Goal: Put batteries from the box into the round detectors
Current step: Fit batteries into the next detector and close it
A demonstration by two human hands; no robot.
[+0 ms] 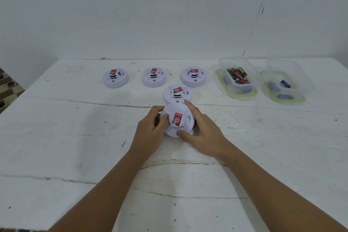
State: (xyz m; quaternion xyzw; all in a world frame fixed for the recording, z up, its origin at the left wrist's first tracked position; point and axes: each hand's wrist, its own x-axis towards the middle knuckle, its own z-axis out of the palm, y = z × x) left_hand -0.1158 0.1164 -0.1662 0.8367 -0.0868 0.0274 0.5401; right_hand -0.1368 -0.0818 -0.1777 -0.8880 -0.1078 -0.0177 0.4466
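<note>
On the table (75, 137), five detectors (177, 121), two boxes (238, 79); both hands (152, 132) grasping one detector

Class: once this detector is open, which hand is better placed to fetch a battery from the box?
Probably the right hand. The battery box sits at the table's far right, on that hand's side; the left hand would have to cross over the held detector, which it could steady instead.
</note>
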